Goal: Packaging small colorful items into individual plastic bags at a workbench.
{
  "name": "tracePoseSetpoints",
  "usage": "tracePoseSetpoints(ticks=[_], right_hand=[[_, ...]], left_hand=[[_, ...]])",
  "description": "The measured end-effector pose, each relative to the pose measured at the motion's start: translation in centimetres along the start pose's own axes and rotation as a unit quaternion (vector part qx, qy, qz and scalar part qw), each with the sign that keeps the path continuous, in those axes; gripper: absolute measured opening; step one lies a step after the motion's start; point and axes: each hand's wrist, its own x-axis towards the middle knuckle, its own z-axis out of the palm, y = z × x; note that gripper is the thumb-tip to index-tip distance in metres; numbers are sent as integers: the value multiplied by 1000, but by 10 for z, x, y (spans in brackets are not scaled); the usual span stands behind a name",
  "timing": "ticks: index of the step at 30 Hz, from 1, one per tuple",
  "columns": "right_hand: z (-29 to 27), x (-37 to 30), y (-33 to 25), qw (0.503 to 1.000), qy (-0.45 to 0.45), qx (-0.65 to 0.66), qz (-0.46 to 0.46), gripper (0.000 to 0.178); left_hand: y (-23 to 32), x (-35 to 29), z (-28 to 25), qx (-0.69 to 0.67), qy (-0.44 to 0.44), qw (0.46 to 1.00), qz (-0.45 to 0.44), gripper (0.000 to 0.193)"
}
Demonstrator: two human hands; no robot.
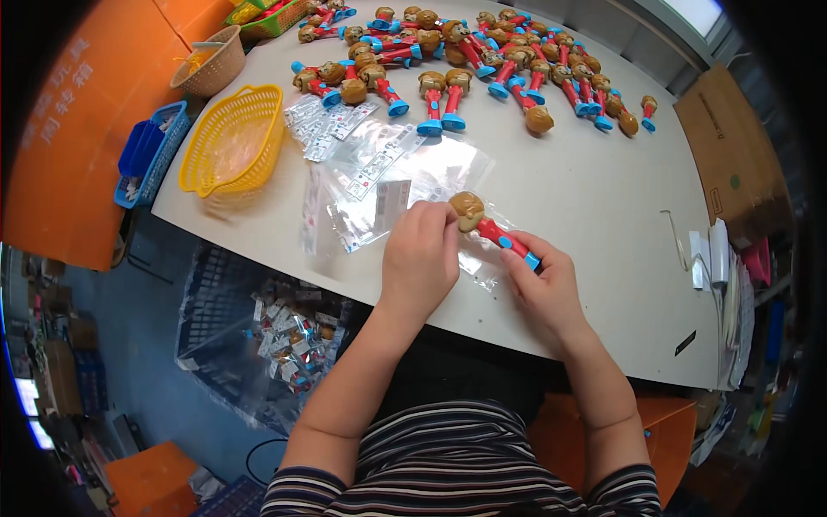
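My right hand [547,280] is closed around the blue-footed lower end of a toy figure [497,233] with a glossy brown head and a red body. Beside the figure's head, my left hand [420,250] has its fingers pinched together; what is between them is hidden. A clear plastic bag [480,274] lies beneath the figure and both hands. More clear bags [448,164] are spread on the table just beyond my left hand, with small printed cards [379,168] among them. I cannot tell whether the held figure is partly inside a bag.
Many similar figures [444,95] lie across the table's [594,198] far side. A yellow basket [274,129] stands left, near a blue basket [177,133] and a tan basket [226,65]. Below the table edge, a lined blue crate [211,297] holds bagged figures. A cardboard box [732,146] stands right.
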Motion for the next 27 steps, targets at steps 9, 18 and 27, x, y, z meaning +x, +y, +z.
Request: tracePoseSetpoints(ticks=[9,18,27], right_hand=[[10,8,19,883,84,-211,-411,31],[10,8,16,979,6,-37,-203,29],[14,0,9,949,85,-135,-271,27]], left_hand=[[4,16,-5,5,-40,997,68,15],[6,8,-2,-50,-1,999,-1,13],[4,6,-5,-14,-3,999,34,13]])
